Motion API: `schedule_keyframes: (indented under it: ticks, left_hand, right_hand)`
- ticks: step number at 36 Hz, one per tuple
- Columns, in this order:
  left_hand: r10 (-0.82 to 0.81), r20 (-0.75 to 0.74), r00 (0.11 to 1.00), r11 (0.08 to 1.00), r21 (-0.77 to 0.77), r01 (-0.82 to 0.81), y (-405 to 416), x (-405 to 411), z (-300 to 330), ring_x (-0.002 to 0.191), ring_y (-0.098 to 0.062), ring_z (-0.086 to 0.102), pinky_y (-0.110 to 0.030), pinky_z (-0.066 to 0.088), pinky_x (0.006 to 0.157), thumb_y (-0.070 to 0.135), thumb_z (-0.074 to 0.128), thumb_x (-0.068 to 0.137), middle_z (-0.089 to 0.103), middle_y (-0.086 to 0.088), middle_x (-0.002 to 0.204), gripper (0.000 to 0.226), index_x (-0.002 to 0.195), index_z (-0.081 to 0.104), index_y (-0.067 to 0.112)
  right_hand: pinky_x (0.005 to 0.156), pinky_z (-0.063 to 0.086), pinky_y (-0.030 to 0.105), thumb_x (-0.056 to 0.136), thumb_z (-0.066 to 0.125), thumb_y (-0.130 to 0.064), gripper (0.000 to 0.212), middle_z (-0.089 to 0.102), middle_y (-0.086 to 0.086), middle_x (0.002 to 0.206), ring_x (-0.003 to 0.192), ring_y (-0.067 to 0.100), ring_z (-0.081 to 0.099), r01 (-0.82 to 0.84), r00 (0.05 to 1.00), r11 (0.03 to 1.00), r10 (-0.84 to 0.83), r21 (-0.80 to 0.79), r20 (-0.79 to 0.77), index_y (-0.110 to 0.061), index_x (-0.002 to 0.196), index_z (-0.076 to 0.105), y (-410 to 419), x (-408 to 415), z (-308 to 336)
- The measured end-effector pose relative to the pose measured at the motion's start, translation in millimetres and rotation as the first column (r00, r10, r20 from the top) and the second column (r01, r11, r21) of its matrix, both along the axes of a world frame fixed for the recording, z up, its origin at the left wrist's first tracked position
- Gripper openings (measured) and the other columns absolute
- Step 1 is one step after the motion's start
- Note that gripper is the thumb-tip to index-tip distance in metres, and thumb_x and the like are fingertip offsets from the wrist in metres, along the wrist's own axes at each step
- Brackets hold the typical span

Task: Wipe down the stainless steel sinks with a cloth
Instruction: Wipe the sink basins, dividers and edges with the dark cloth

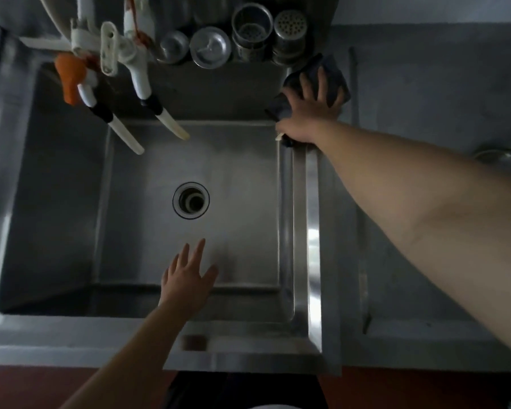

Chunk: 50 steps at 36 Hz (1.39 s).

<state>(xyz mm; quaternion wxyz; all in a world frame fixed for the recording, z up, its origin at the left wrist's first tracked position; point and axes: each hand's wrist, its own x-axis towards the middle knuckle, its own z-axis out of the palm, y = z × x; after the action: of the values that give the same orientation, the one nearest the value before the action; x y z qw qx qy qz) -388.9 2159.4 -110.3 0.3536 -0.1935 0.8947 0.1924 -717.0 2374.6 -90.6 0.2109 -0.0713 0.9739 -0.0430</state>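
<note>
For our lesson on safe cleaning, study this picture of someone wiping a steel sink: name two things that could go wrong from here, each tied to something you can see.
1. The right hand presses the dark cloth at the sink's back right corner, right beside the metal strainers on the ledge; a wider sweep might knock one into the basin.
2. The drain is open with no strainer in it, so loosened grime or a small fallen part could go down it.
</note>
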Motion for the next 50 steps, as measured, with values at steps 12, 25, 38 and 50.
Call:
schedule_keyframes:
  ticks: [12,25,38,50]
  left_hand:
    - [-0.108,-0.051,0.993,0.98,-0.174,0.098,-28,48,18,0.151,-0.025,-0.004,-0.054,-0.008,0.118,0.064,0.025,0.096,0.001,0.003,0.165,0.065,0.153,-0.004,0.046]
    - [-0.026,-0.368,0.93,0.978,-0.203,-0.053,-163,159,42,0.151,-0.023,-0.01,-0.05,-0.009,0.12,0.05,0.03,0.099,-0.003,-0.002,0.165,0.06,0.154,0.008,0.04]
    - [0.207,-0.421,0.883,0.951,-0.125,-0.282,-294,242,56,0.15,-0.028,0.002,-0.052,0.002,0.12,0.048,0.04,0.09,0.011,-0.008,0.163,0.069,0.153,0.018,0.028]
    - [0.319,-0.433,0.843,0.925,-0.052,-0.377,-386,240,64,0.151,-0.027,0.0,-0.05,0.009,0.121,0.033,0.047,0.091,0.008,-0.008,0.164,0.075,0.155,0.009,0.037]
  right_hand:
    - [0.111,-0.004,0.061,0.076,0.06,-0.054,0.057,0.011,-0.009,0.165,0.15,0.021,-0.012,0.051,0.991,0.993,-0.063,-0.108,-0.118,-0.05,0.13,0.041,20,190,-10]
    - [0.118,0.001,0.051,0.09,0.066,-0.031,0.035,0.047,0.002,0.148,0.15,0.016,0.017,0.408,0.884,0.839,-0.461,-0.36,-0.072,-0.019,0.122,0.061,-7,411,5]
    - [0.114,-0.007,0.051,0.095,0.042,-0.048,0.051,0.018,-0.015,0.162,0.151,0.014,-0.003,-0.283,0.951,0.898,0.307,-0.338,0.021,-0.054,0.144,0.027,-272,475,12]
    - [0.116,-0.006,0.059,0.094,0.053,-0.028,0.064,0.012,-0.007,0.165,0.153,0.025,-0.004,-0.765,0.632,0.583,0.761,-0.273,-0.147,-0.046,0.15,0.028,-422,475,7]
